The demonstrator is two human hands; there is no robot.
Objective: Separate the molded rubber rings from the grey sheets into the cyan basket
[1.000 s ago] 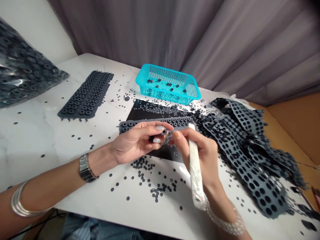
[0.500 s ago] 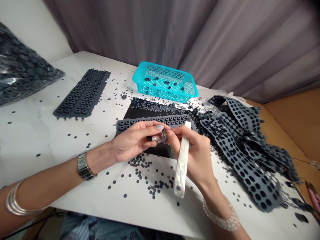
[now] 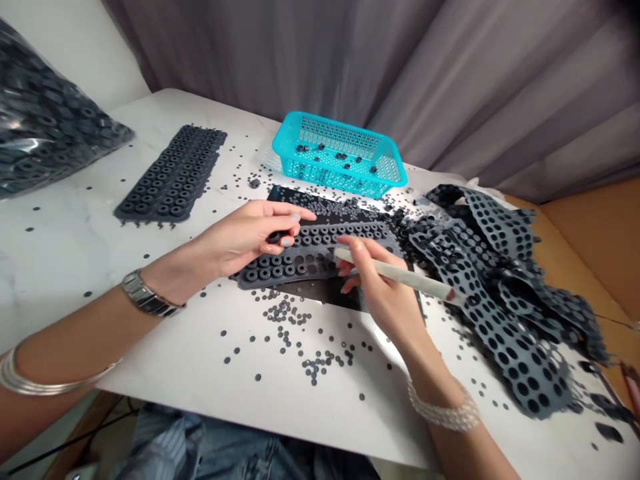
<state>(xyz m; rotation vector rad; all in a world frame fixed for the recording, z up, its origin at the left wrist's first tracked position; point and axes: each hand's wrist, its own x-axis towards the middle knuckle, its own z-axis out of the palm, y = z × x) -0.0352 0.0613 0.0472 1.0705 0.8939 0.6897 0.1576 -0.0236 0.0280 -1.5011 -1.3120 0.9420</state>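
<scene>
A grey rubber strip of moulded rings (image 3: 305,257) lies flat on a black mat (image 3: 330,290) in the middle of the white table (image 3: 75,253). My left hand (image 3: 245,237) hovers over the strip's left part, its thumb and fingers pinched on a small dark rubber ring (image 3: 275,237). My right hand (image 3: 377,283) is closed round a white taped stick tool (image 3: 395,273), whose tip rests by the strip's upper right rows.
A teal basket (image 3: 340,160) with several rings stands behind the mat. Another full ring strip (image 3: 173,177) lies at the left, and a clear bag of rings (image 3: 40,113) at the far left. Punched-out grey strips (image 3: 495,280) pile at the right. Small black discs (image 3: 310,353) litter the table.
The strip, held up between both hands before, now lies flat on the mat. My left hand moved up and left with a ring. The stick swung from pointing down to lying sideways.
</scene>
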